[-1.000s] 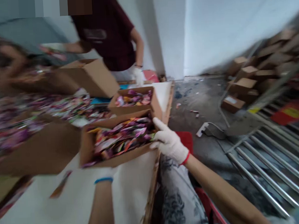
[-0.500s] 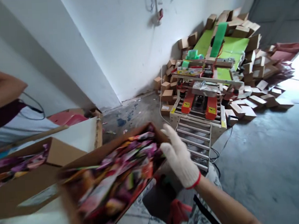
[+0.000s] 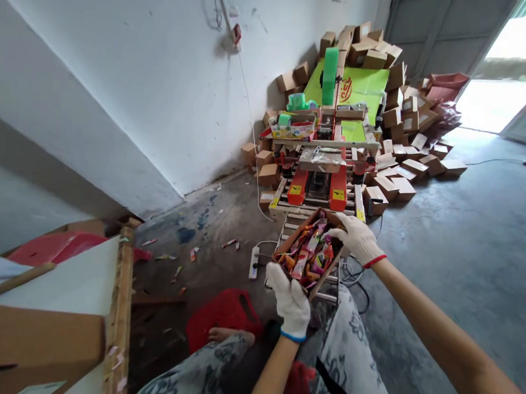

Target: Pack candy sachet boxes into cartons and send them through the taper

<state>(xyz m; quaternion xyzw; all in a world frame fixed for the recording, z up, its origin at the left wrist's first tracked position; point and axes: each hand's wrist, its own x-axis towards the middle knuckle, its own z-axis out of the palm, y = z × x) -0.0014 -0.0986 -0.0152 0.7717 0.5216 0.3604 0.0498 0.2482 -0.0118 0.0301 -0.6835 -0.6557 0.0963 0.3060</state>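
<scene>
An open cardboard box (image 3: 307, 250) full of colourful snack packets is held out in front of me over the near end of a roller conveyor (image 3: 286, 225). My left hand (image 3: 290, 301), in a white glove, grips the box's near corner. My right hand (image 3: 357, 238), also gloved, grips its far right edge. The conveyor leads to an orange and grey box-sealing machine (image 3: 317, 182) on the floor ahead.
A white worktable (image 3: 73, 283) with a wooden edge and a brown box (image 3: 41, 344) is at my left. A red stool (image 3: 223, 316) stands by my knees. A power strip (image 3: 253, 262) and scraps lie on the concrete floor. Piled cardboard boxes (image 3: 393, 155) surround the machine.
I turned from the worktable to the right, carrying the packet-filled box away from the table and out over the roller conveyor. My left hand has come into view on the box.
</scene>
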